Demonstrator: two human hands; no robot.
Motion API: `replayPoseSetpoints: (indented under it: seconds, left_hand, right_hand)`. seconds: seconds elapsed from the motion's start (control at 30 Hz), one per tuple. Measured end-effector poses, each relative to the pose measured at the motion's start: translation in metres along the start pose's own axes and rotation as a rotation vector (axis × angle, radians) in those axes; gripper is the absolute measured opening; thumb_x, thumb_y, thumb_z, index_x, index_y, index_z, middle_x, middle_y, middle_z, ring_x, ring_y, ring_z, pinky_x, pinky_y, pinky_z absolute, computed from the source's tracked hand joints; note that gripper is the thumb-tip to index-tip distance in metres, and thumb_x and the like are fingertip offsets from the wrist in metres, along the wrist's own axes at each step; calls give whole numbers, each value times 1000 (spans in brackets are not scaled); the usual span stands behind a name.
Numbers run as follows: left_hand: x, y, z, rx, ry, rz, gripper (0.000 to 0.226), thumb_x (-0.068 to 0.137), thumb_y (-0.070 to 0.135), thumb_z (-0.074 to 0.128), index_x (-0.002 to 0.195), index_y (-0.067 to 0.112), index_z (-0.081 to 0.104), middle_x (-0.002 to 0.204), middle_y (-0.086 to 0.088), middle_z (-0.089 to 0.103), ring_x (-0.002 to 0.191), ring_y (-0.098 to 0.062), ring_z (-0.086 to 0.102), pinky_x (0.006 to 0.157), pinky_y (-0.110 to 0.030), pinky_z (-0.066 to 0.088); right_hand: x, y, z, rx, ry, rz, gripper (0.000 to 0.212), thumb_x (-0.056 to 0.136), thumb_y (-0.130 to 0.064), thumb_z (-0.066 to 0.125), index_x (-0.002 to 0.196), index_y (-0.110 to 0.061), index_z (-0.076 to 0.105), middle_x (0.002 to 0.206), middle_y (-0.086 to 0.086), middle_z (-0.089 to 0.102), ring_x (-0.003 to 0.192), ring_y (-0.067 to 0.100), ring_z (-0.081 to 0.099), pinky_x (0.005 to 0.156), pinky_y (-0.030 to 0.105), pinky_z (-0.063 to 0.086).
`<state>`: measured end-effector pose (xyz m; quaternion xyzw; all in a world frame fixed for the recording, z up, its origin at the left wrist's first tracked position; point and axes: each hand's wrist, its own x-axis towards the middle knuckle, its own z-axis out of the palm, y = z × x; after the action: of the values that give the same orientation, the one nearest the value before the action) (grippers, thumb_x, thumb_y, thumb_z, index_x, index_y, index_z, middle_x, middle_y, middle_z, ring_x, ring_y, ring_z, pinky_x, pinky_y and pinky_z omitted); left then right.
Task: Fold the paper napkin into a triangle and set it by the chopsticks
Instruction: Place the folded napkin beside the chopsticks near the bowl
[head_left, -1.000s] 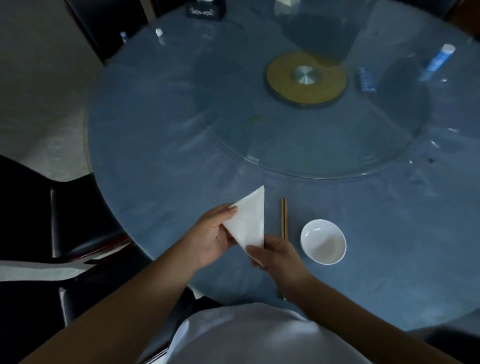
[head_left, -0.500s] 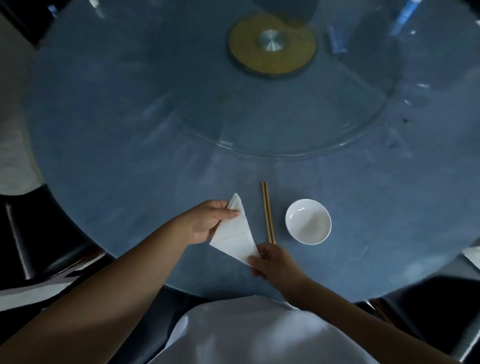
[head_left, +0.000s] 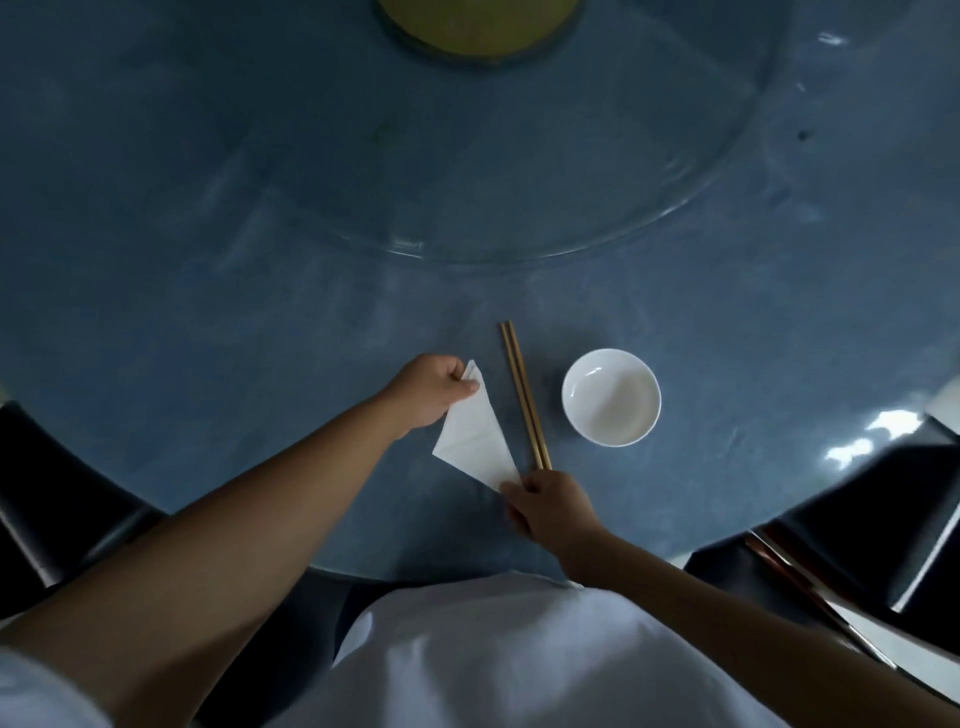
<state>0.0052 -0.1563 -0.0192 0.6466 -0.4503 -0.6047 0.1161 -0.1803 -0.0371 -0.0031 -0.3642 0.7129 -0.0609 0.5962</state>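
We see our own body from above: two bare forearms reaching out from the bottom of the view, with no watch, ring or bracelet on either wrist. Our left hand (head_left: 434, 387) and right hand (head_left: 550, 506) are uncovered, the fingers bare. We wear a white top (head_left: 519, 660), plain and smooth, its cloth filling the lower middle of the view. At the bottom left corner the edge of a short white sleeve (head_left: 36, 696) shows over our upper arm.

A small white bowl (head_left: 611, 397) stands empty on the round blue table (head_left: 208, 291). A glass turntable (head_left: 649, 182) covers the table's middle, and dark chairs (head_left: 57, 499) stand around.
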Motion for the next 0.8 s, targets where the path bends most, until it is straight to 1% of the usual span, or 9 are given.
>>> replayPoseSetpoints:
  seconds: [0.07,0.13,0.2,0.33,0.43,0.47,0.6,0.7,0.8]
  left_hand:
    - [7,0,1,37,17,0,26,86,22,63,81,-2,58,74,-12,56,69,-20,51,69,-36,43]
    - [12,0,0,84,43,20,24,86,22,62,81,-1,58,73,-11,58,69,-20,52,69,-37,46]
    - [16,-1,-1,165,66,53,22,86,23,61,78,3,60,69,-7,58,65,-19,51,66,-34,47]
    - [19,0,-2,291,74,97,22,87,27,59,69,14,59,59,3,55,59,-17,49,59,-29,40]
    - [20,-2,-1,257,68,88,14,79,27,69,75,15,64,71,0,67,64,-18,58,62,-30,46]
    - [20,-3,-1,258,82,85,15,77,28,72,75,15,64,71,0,68,63,-16,59,62,-30,47]
    - [21,-5,-2,275,130,74,25,76,30,71,61,16,57,54,7,52,50,-9,45,55,-25,38]
    - [21,-4,-3,231,108,71,29,81,29,67,63,9,57,57,1,50,54,-13,42,58,-27,37]
    - [19,-1,-4,246,96,84,29,85,30,63,70,5,61,62,-4,54,58,-16,46,59,-28,39]
  right_hand:
    - [2,0,1,5,8,28,34,81,-31,65,50,-17,62,49,0,63,46,14,58,51,30,48]
    - [4,0,1,-9,20,38,34,82,-30,65,54,-13,61,49,1,64,47,14,61,51,30,50]
    - [5,-1,1,-45,37,29,33,83,-29,64,55,-12,60,49,0,64,48,13,64,51,28,51]
    - [3,-3,2,-91,43,14,33,83,-24,63,52,-12,58,51,2,64,49,14,65,47,24,52]
    - [2,-5,3,-124,46,12,31,83,-23,62,54,-11,60,54,5,65,49,14,64,48,24,51]
    - [1,-6,3,-133,44,11,32,83,-23,62,54,-11,60,54,5,66,48,13,63,47,23,50]
    - [0,-6,5,-121,20,18,33,86,-23,61,53,-14,59,51,1,64,46,9,62,45,19,46]
    - [0,-5,6,-103,17,27,33,86,-21,62,54,-14,59,51,0,63,46,9,62,45,19,46]
    - [-1,-4,5,-106,14,31,32,87,-21,60,56,-14,59,53,2,65,44,8,60,43,18,45]
